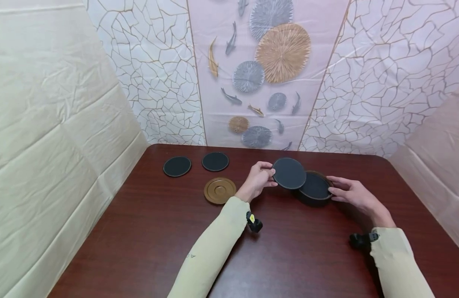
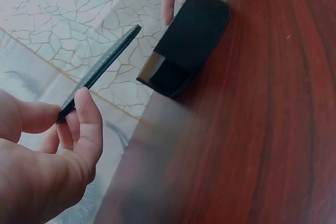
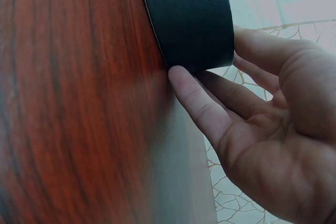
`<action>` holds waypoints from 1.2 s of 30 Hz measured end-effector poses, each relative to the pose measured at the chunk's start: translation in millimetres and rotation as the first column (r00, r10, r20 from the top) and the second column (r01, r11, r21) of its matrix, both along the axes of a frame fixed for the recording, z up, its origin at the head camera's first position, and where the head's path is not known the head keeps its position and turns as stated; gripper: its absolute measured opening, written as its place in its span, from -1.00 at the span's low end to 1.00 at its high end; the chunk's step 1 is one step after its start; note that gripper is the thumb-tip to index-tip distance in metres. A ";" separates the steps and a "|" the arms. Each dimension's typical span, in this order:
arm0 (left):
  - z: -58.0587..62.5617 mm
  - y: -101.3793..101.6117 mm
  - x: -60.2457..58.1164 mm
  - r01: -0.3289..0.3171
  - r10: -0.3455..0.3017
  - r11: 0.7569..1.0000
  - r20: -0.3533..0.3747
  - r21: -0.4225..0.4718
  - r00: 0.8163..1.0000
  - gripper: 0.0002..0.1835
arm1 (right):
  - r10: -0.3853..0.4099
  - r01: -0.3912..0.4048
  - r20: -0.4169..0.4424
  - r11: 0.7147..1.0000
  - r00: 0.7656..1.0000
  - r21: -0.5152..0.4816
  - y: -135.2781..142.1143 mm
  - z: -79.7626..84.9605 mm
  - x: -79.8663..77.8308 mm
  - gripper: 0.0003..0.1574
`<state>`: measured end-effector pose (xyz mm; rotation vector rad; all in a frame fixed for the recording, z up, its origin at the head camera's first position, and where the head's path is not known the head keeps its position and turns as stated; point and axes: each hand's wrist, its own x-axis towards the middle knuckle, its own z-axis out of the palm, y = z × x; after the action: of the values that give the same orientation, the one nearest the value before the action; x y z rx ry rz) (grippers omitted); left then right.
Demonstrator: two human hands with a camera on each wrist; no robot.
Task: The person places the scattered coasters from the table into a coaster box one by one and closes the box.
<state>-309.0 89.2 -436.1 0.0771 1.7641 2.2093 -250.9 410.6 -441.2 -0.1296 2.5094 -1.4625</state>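
My left hand point(image 1: 258, 180) pinches a black round coaster point(image 1: 289, 173) by its left edge, thumb on one face and fingers on the other. The coaster is tilted, raised over the table, and overlaps the left rim of a round black coaster holder point(image 1: 312, 201) in the head view. In the left wrist view the holder point(image 2: 194, 30) has a cut-out in its side wall, with dark layers inside. A black disc point(image 1: 316, 185) fills its top. My right hand point(image 1: 350, 192) grips the holder's right side, with a fingertip point(image 3: 181, 77) low at the base.
Two more black coasters point(image 1: 177, 166) lie flat at the back left of the dark red wooden table point(image 1: 281, 256). Before them lies a brown ringed disc point(image 1: 211, 191), close to my left wrist. Patterned cloth point(image 1: 162, 82) hangs behind the table, with pale cloth at both sides.
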 end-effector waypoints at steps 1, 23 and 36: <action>-1.5 2.1 0.1 -0.001 0.001 1.000 0.003 0.008 1.000 -0.80 | -0.001 0.001 0.000 1.000 1.000 0.003 0.0 0.0 -0.3 -0.08; -10.9 62.0 8.8 -0.041 0.041 0.999 0.063 -0.001 0.997 -0.81 | 0.007 -0.007 0.000 1.000 1.000 -0.015 -1.6 4.0 1.7 -0.09; -6.4 78.3 11.1 -0.053 0.054 0.999 0.064 -0.009 0.996 -0.84 | -0.001 0.001 -0.003 0.999 1.000 -0.033 -0.2 0.7 -0.5 -0.09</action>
<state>-297.9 167.5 -442.5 -0.0434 1.7590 2.2165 -251.3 410.5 -440.5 -0.1363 2.4893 -1.5059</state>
